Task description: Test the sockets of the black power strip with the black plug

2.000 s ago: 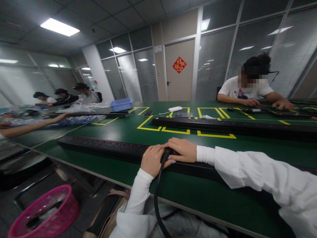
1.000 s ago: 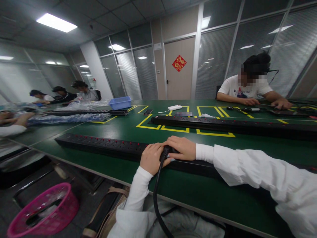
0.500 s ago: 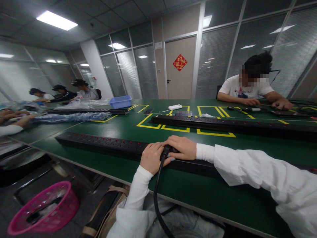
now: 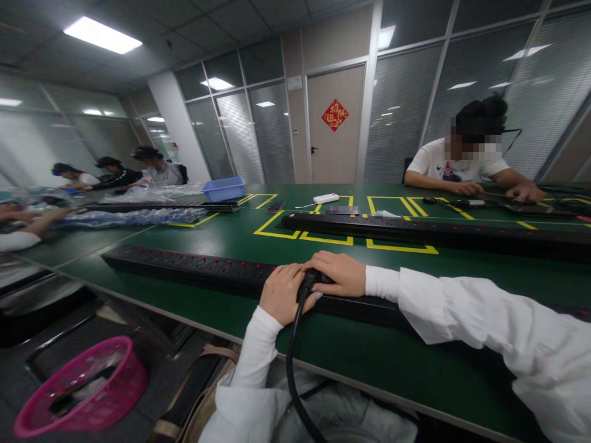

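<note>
A long black power strip (image 4: 184,264) with a row of small red lights or switches lies across the green table in front of me. Around a black plug (image 4: 312,280) on top of the strip, my left hand (image 4: 285,294) and my right hand (image 4: 339,274) are both closed, one from each side. The plug's thick black cable (image 4: 292,357) hangs down over the table edge toward my lap. My fingers hide most of the plug and the socket beneath it.
A second black power strip (image 4: 415,232) lies farther back, by yellow tape outlines (image 4: 401,248). Behind are a white power bank (image 4: 325,199) and a blue bin (image 4: 224,189). Bubble wrap (image 4: 138,216) lies left. A pink basket (image 4: 83,394) stands below. Co-workers sit around the table.
</note>
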{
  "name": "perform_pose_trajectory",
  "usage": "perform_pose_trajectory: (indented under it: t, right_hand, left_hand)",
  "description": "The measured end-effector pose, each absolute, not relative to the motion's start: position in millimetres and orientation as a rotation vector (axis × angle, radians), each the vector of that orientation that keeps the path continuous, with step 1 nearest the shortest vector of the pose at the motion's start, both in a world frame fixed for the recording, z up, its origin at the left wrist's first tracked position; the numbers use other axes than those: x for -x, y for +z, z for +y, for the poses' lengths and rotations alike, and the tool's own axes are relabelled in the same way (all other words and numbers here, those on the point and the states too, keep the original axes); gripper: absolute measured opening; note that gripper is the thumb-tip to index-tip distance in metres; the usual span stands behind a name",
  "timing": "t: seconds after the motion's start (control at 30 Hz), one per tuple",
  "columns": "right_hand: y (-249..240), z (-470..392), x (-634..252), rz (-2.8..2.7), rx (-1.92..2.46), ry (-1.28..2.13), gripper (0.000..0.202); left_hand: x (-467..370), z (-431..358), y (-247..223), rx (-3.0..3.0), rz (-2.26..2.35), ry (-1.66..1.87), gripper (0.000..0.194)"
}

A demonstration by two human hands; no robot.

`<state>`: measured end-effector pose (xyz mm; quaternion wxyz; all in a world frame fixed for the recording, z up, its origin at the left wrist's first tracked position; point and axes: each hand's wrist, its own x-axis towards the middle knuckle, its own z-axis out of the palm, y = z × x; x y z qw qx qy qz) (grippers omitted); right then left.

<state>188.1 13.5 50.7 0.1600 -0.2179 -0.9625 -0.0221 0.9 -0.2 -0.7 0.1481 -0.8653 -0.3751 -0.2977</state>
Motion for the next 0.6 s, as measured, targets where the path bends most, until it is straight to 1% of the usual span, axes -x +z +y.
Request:
perform_pose_trajectory:
  t: [0.17,0.3,0.6]
  right_hand:
    - [50.5,15.5,-189.3,-2.742,0.653,0.096,0.037]
    - [50.7,17.4,-190.4,-2.742,0.654,0.219,0.038]
    - [48.9,16.1,-189.9,-2.722,0.681,0.205,0.038]
  left_hand:
    - [-1.3,-0.6,-0.8,2.486,-1.072,-0.862,0.036]
    - [-2.3,-0.7,-1.3,2.459,-1.078,-0.886,0.036]
    - [-2.4,-0.7,-0.8,2.463,-1.072,-0.895,0.035]
